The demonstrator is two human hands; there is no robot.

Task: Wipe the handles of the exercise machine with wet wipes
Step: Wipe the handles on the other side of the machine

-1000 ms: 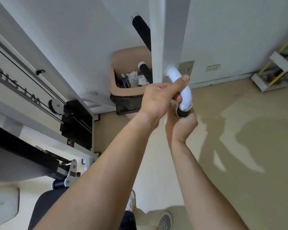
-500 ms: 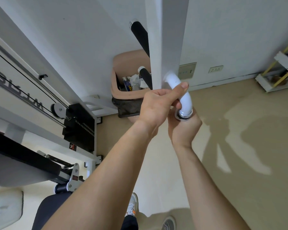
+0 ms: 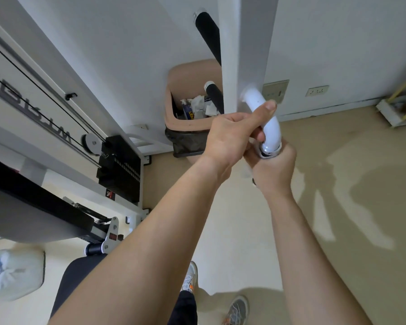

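Handle (image 3: 272,127), white curved tube ending in chrome collar (image 3: 270,150), is curving down at centre right of frame. Left hand (image 3: 230,137) is clasping its bend, thumb lying along it; right hand (image 3: 275,171) is gripping it just below the collar.

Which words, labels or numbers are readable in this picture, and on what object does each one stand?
"WT", perhaps: large grey letters on the machine frame, upside down; the further letters are unclear.
Red label on the weight stack: too small to read.
Blue packet in the bin: blurred.
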